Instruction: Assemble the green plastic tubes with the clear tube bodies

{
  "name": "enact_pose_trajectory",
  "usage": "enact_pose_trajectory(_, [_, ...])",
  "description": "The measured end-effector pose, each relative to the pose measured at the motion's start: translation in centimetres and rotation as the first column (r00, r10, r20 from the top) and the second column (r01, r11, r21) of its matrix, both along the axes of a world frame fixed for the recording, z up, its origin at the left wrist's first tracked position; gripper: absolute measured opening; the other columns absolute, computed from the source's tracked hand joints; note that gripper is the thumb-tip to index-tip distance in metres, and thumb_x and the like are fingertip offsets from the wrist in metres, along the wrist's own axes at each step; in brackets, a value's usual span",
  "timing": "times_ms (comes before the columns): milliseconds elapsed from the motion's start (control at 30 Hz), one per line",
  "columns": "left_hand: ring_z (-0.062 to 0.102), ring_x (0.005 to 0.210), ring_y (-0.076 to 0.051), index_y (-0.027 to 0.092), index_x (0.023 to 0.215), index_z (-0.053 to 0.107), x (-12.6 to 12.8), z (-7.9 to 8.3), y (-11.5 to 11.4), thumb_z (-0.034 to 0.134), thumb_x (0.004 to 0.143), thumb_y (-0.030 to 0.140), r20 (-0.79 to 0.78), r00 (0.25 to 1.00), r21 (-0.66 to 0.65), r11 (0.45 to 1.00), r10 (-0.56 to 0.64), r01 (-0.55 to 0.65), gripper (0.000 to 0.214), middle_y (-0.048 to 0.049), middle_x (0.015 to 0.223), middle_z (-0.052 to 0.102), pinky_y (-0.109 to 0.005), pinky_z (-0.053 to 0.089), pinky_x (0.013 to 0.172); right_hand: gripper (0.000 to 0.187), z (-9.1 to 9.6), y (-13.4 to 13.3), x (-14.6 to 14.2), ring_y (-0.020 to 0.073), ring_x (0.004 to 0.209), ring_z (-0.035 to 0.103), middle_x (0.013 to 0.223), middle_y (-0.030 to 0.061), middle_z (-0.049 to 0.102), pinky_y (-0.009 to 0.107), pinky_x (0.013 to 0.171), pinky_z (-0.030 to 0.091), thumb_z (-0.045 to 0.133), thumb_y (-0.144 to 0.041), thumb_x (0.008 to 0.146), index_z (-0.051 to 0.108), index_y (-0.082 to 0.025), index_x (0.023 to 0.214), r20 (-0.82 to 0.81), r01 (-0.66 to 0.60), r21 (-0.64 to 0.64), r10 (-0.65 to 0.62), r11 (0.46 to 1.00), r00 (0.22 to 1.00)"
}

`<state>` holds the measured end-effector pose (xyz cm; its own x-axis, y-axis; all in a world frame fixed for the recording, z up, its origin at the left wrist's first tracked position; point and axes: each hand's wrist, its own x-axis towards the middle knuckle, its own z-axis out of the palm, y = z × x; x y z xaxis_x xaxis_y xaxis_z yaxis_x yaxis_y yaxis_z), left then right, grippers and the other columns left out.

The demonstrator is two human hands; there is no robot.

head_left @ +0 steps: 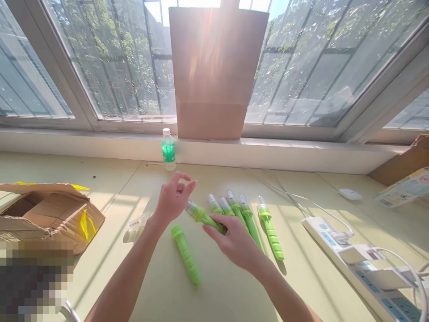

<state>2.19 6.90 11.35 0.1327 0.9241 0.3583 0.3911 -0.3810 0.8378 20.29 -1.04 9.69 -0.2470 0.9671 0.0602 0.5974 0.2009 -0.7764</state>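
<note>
My right hand (234,241) grips the green handle of a green tool with a clear tip (205,218), held tilted above the table. At the clear tip end is my left hand (172,199), its fingers pinched together; whether anything sits between them I cannot tell. A green handle piece (186,256) with a ribbed end lies on the table under my hands. To the right lies a row of several more green tools with clear tips (248,219). A clear plastic cap (138,222) rests left of my left wrist.
An open cardboard box (47,214) with yellow tape sits at the left. A small bottle with a green label (168,150) stands by the sill, before a brown paper bag (214,71). A white power strip (355,259) with cables lies at the right, beyond it a white mouse (350,194).
</note>
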Motion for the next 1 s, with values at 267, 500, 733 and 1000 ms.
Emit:
enact_pose_trajectory(267, [0.049, 0.044, -0.014, 0.02, 0.075, 0.058, -0.1, -0.4, 0.5, 0.036, 0.087, 0.068, -0.061, 0.996, -0.321, 0.944, 0.058, -0.075, 0.053, 0.002, 0.049, 0.049, -0.023, 0.033, 0.041, 0.019, -2.6, 0.4, -0.5, 0.0163, 0.059, 0.055, 0.067, 0.0023, 0.061, 0.028, 0.053, 0.028, 0.047, -0.014, 0.091, 0.063, -0.017, 0.1, 0.469, -0.101, 0.761, -0.436, 0.641, 0.768])
enact_pose_trajectory(500, [0.027, 0.037, -0.01, 0.022, 0.068, 0.05, 1.0, -0.7, 0.2, 0.048, 0.088, 0.054, -0.125, 0.981, -0.025, 0.988, 0.148, -0.152, 0.038, 0.0085, 0.036, 0.03, -0.023, 0.024, 0.045, 0.017, -3.2, -0.7, -2.3, 0.0117, 0.045, 0.033, 0.059, -0.0017, 0.049, 0.029, 0.046, 0.018, 0.044, -0.024, 0.091, 0.045, -0.02, 0.074, 0.423, 0.106, 0.274, -0.218, 0.956, 0.879])
enact_pose_trajectory(733, [0.028, 0.037, -0.009, 0.022, 0.063, 0.051, -0.1, -0.4, -0.5, 0.063, 0.077, 0.047, 0.105, 0.994, 0.038, 0.999, -0.03, 0.027, 0.032, 0.0077, 0.037, 0.038, -0.022, 0.025, 0.045, 0.028, -0.8, -0.4, -1.5, 0.0072, 0.046, 0.022, 0.059, -0.0069, 0.032, 0.023, 0.044, 0.016, 0.05, -0.045, 0.089, 0.043, -0.021, 0.076, -0.48, -0.287, -0.613, -0.058, 0.736, 0.876])
enact_pose_trajectory(1000, [0.044, 0.04, -0.01, 0.02, 0.068, 0.056, 0.2, 0.2, -0.3, 0.054, 0.084, 0.055, 0.151, 0.988, 0.026, 0.999, 0.038, -0.042, 0.038, 0.0026, 0.045, 0.054, -0.021, 0.033, 0.044, 0.025, -2.1, -0.8, -2.4, 0.0101, 0.048, 0.028, 0.057, -0.0057, 0.034, 0.026, 0.047, 0.021, 0.045, -0.035, 0.093, 0.041, -0.022, 0.073, -0.07, 0.051, -0.109, -0.059, 0.993, 0.996])
